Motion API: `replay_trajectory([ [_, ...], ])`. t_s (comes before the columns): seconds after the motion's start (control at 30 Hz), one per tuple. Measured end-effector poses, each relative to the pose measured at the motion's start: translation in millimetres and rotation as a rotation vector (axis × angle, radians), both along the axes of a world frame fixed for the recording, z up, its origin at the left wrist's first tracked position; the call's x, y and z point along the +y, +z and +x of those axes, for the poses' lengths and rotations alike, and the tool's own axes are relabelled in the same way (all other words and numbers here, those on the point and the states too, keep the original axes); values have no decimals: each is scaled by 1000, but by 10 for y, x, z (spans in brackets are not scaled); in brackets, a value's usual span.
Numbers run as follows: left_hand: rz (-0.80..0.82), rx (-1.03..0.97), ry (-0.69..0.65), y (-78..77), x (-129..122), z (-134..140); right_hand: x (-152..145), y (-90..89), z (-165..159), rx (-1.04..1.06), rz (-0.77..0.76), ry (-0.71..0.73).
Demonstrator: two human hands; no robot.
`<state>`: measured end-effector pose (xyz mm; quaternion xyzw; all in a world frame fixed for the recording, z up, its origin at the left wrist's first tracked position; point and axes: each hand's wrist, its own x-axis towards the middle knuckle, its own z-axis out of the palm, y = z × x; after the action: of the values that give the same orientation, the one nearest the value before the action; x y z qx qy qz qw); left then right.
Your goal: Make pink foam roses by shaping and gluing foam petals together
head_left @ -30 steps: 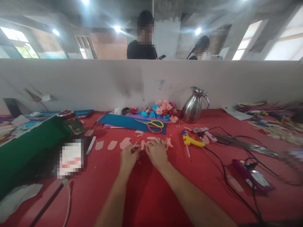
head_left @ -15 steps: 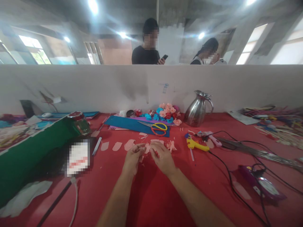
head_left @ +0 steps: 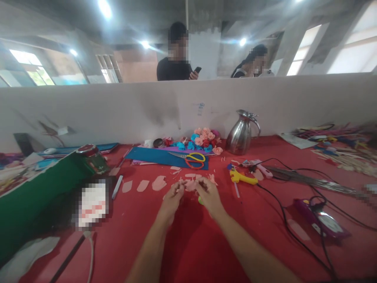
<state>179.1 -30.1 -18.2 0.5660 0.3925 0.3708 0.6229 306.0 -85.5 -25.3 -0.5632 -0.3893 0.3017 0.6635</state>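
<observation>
My left hand [head_left: 173,199] and my right hand [head_left: 210,196] come together over the red table, each with thumb and fingers pinched. Between the fingertips a pink petal piece [head_left: 191,185] is stretched, gripped from both sides. Something small and bright green [head_left: 200,200] shows beside my right hand, mostly hidden by it. To the left of my hands lie several pink petal cut-outs: a small stack [head_left: 159,183] and single ones [head_left: 143,186]. Behind the fingers are more pink scraps [head_left: 193,176], with shredded pink bits [head_left: 213,180] to the right.
Yellow-and-red-handled scissors [head_left: 194,158] rest on a blue sheet [head_left: 147,156]. Finished flowers [head_left: 206,138] and a steel jug [head_left: 240,135] stand behind. At right are a yellow glue gun [head_left: 243,177], wires [head_left: 312,181] and a purple power strip [head_left: 321,220]. A green box [head_left: 38,192] stands left.
My hands now draw the pink petal piece out between them, where before they were closer over the pieces. The green thing has come into sight. The whole view has shifted slightly.
</observation>
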Motion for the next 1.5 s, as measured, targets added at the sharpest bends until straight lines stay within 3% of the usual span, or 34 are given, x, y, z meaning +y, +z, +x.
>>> replay_trajectory([
  [0.13,-62,-81,-75,-19,-9,3,-3,45,117,221,-62,83],
  [0.5,-209,-205,-244,134,-88,-20,-11,106,164,211,-64,92],
  [0.7,-218,-107,-173,112,-96,-5,-33,156,172,184,-61,116],
  [1.2,-106,-82,-215,35,-61,8,-41,198,160,166,-96,140],
  [1.5,-143,-73,-186,21,-62,9,-43,165,160,244,-95,159],
])
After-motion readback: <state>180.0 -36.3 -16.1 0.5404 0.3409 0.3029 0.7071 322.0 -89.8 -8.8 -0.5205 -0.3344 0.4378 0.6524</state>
